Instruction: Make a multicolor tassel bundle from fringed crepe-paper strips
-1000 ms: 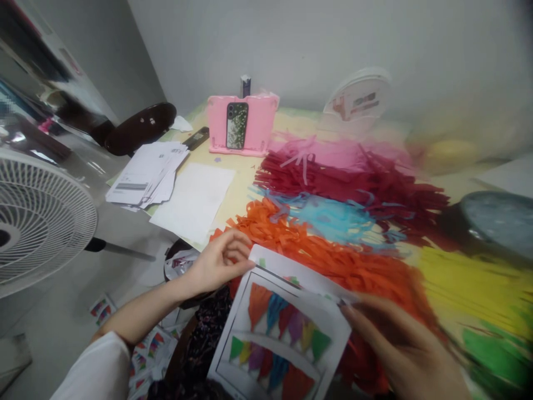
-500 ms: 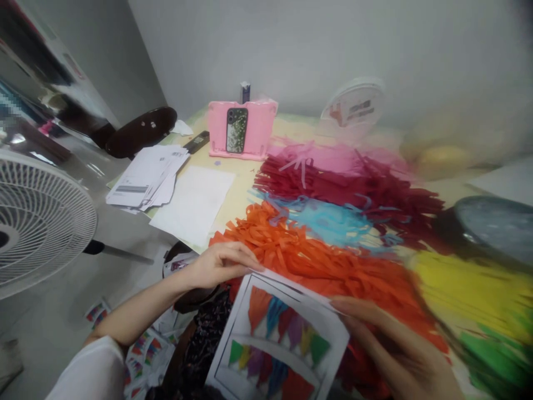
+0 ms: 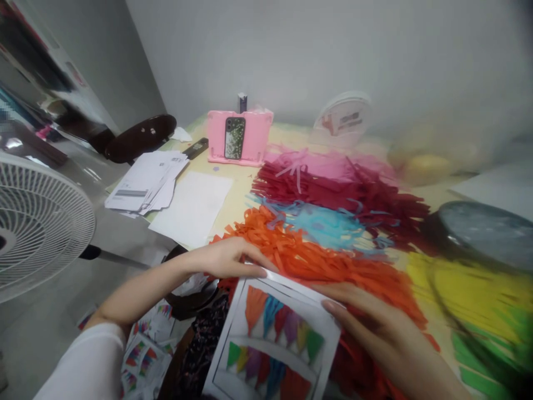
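Observation:
Low in the middle of the view is a white printed paper sheet (image 3: 277,344) with pictures of colourful bunting. My left hand (image 3: 233,258) pinches its upper left edge between thumb and fingers. At the upper right edge, my right hand (image 3: 375,328) grips the same sheet, thumb on the front and fingers behind. The top edge looks folded over in a narrow band. Just beyond the sheet lies a heap of orange tissue fringe (image 3: 325,261), with blue tissue fringe (image 3: 320,225) and dark red tissue fringe (image 3: 333,183) farther back.
A pink stand (image 3: 258,136) holds a phone (image 3: 234,139) by the wall. Stacked papers (image 3: 145,180) and a blank sheet (image 3: 194,205) lie left on the table. A fan (image 3: 41,228) stands at far left. Yellow fringe (image 3: 449,289) and a dark round container (image 3: 487,233) are right.
My left hand has shifted slightly right along the sheet's top edge, and my right hand's thumb has come over the front. The top band looks more folded. The view has tilted a little.

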The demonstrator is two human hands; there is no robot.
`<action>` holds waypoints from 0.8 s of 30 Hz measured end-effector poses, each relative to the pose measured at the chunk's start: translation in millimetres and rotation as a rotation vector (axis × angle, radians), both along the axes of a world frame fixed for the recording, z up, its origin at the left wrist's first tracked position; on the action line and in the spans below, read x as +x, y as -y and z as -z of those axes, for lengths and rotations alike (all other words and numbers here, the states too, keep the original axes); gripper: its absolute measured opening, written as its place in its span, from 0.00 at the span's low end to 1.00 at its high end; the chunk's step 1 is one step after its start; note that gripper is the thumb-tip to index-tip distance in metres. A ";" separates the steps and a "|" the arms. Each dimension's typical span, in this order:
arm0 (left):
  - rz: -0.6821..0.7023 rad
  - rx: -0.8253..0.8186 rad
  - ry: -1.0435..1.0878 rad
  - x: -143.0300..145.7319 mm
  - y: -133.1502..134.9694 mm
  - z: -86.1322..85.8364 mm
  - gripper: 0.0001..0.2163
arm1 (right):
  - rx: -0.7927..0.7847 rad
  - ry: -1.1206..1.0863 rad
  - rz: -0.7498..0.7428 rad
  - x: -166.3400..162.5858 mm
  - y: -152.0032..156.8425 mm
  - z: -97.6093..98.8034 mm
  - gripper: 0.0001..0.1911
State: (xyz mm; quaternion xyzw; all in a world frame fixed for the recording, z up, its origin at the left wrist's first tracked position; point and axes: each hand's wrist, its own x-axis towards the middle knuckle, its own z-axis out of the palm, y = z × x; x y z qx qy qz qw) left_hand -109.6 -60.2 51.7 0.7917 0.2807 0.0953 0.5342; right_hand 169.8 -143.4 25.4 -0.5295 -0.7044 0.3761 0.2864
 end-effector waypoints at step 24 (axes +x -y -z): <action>0.079 0.012 0.129 -7.0 8.4 9.0 0.15 | -0.210 -0.148 0.013 -0.2 4.4 -4.2 0.18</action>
